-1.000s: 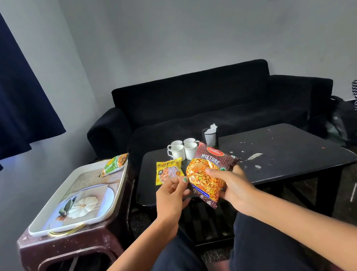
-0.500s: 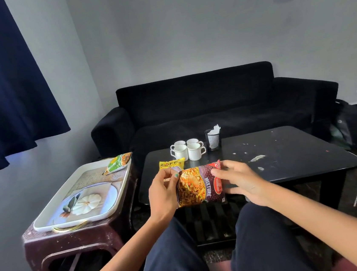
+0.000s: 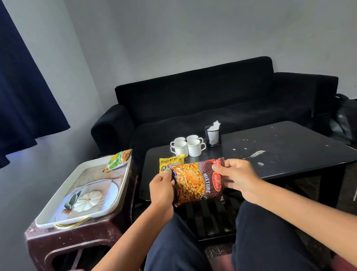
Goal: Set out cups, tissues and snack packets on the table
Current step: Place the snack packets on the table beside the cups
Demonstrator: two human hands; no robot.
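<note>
**Mixture packet held at near edge of coffee table**

Left hand (image 3: 161, 189) pinches the left end of the mixture snack packet (image 3: 197, 183); right hand (image 3: 239, 176) grips its right end. The packet lies sideways at the near left edge of the black coffee table (image 3: 291, 156); contact with the top cannot be confirmed. A yellow snack packet (image 3: 171, 161) lies just behind it, partly covered. Four white cups (image 3: 186, 147) cluster near the far left corner, a mesh tissue holder (image 3: 213, 135) just beside them. The table's right half carries only scattered crumbs (image 3: 256, 154). A green snack packet (image 3: 119, 160) rests on the far rim of a tray (image 3: 48, 213) on a side stool (image 3: 73, 236).
</note>
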